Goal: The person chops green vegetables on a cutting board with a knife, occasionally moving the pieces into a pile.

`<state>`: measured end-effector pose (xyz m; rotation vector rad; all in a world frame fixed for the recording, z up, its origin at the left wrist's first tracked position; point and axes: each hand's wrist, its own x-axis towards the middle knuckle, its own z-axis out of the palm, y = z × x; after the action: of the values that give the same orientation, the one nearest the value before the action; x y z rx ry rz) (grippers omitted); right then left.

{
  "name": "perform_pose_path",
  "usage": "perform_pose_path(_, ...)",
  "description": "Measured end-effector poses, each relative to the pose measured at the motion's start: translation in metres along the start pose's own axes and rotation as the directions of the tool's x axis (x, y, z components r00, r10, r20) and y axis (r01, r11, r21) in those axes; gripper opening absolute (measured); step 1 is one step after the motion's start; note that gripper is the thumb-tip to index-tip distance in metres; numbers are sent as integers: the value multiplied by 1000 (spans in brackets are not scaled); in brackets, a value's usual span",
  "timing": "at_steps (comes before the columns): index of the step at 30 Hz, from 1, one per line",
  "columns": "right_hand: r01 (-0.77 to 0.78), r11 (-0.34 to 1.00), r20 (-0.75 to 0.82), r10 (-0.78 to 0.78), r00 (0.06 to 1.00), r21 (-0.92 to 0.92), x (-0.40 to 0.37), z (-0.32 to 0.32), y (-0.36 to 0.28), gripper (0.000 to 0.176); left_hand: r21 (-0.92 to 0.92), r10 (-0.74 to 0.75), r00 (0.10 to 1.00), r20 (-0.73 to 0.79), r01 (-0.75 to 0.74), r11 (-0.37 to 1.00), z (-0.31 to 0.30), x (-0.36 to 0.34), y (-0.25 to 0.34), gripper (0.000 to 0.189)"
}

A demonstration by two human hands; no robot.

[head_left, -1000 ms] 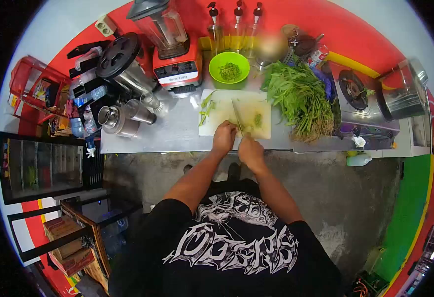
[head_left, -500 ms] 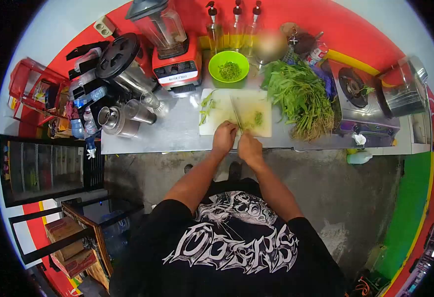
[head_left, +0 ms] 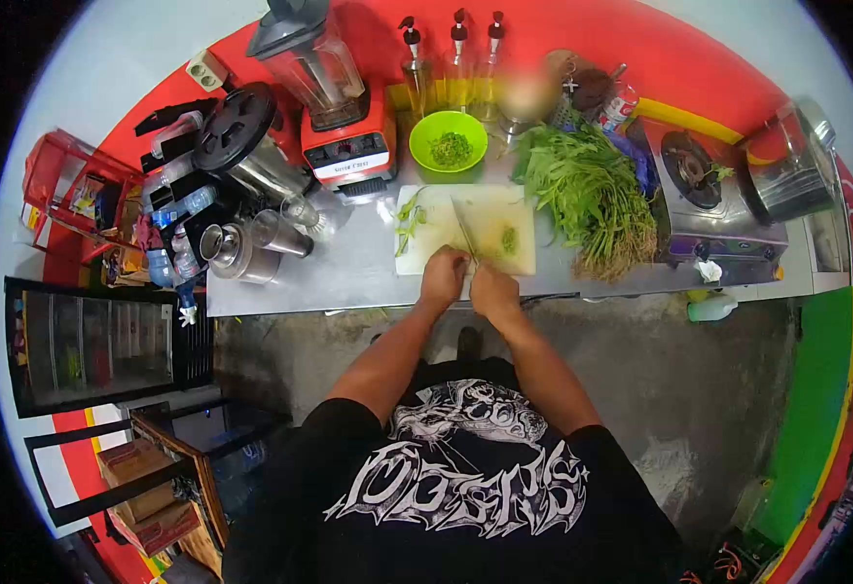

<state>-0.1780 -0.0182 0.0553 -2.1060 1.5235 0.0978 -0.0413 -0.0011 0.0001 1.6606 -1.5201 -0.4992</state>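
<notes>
Knife (head_left: 465, 229) — gripped by right hand (head_left: 494, 290) | left hand (head_left: 443, 275) clenched on cutting board (head_left: 434, 232), beside blade

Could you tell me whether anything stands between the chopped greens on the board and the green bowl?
Nothing visible does: the cutting board between the chopped greens and the green bowl is bare. The knife lies just left of that line.

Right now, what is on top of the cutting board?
A knife, a small heap of chopped greens and uncut stems are on the cutting board. The left hand and right hand cover its near edge and the knife's handle.
</notes>
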Motion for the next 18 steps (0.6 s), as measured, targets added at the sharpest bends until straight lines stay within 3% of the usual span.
perform_pose_path(4,-60,998,-28,61,998,34,-3,13,2,28,-96,-29,1000,5,30,995,-2,0,0,9)
perform_pose_path(9,21,1000,-31,-22,999,-10,1,0,-2,29,15,-72,995,74,71,997,-5,2,6,10)
perform_pose_path(13,21,999,-17,-22,1000,-35,-5,10,0,31,-7,-45,999,29,46,999,3,2,-4,10)
perform_pose_path(15,-43,991,-81,53,995,123,-4,19,3,30,11,-10,1000,13,10,1000,4,1,-4,10)
perform_pose_path(18,28,997,-26,-26,999,69,1,14,9,31,7,-21,1000,21,21,1000,3,1,-4,10)
